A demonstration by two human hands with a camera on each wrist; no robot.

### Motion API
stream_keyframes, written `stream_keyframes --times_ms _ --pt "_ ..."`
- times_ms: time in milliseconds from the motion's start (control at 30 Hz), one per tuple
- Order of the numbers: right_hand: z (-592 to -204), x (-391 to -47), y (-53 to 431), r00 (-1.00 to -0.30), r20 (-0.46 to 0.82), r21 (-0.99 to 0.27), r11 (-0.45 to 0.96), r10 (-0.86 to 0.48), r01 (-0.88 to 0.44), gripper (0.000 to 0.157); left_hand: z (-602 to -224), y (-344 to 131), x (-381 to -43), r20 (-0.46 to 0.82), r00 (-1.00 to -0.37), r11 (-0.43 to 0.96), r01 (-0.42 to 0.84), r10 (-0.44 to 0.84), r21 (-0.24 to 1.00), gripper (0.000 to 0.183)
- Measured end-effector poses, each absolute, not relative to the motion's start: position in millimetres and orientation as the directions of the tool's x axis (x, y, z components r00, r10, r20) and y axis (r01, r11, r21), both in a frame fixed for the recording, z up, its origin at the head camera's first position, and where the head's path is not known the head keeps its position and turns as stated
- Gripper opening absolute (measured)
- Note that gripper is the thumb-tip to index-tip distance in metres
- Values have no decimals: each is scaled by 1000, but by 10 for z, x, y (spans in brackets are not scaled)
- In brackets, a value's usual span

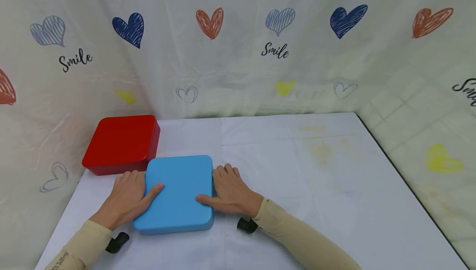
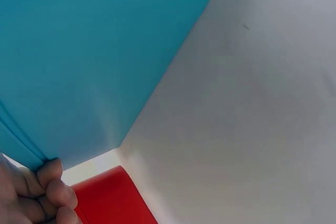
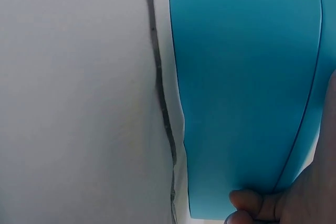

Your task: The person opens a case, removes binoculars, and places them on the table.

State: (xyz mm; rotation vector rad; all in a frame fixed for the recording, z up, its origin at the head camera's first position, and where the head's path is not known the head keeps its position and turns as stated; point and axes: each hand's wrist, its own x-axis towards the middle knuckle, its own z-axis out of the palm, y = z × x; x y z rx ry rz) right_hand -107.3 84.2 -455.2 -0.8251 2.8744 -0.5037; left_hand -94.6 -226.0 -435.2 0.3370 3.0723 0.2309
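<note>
- The left hand (image 1: 126, 197) and the right hand (image 1: 230, 191) each keep the grip clamped on one side of the blue box (image 1: 177, 193).
- The red box (image 1: 120, 144) stands just behind it on the counter (image 1: 316, 170).

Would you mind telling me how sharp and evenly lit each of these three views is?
Head view: sharp, soft even light, faint shadows under the blue tin; edges bow slightly. Left wrist view: tin fills the frame, soft focus, fingers dim. Right wrist view: close, slightly blurred, no glare.

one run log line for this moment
left hand: grips blue box | right hand: grips it | red box: behind
</note>
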Motion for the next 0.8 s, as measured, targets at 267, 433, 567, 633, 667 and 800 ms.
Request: stream_keyframes --times_ms 267,433,567,633,667,800 --pt "-4550 -1063 887 -849 3 -334 800 -528 -499 67 -4345 -2210 -956 -12 -974 964 224 228 145 68" --pt "-4546 -1058 923 -854 6 -326 806 -521 -494 70 -4341 -2171 -944 -13 -973 960 227 232 163 74" --pt "-4544 -1056 960 -858 3 -331 809 -514 -486 71 -4337 -2134 -951 -13 -972 959 230 235 166 73" --pt "-4539 -1054 980 -857 1 -333 808 -515 -486 71 -4342 -2118 -956 -12 -972 960 230 235 161 70" --pt "-4537 -1053 990 -857 0 -335 808 -515 -485 70 -4343 -2109 -960 -10 -972 960 231 236 160 69" --pt "-4530 -1051 1029 -856 -3 -344 804 -517 -484 68 -4354 -2076 -970 -8 -972 959 232 236 161 67"
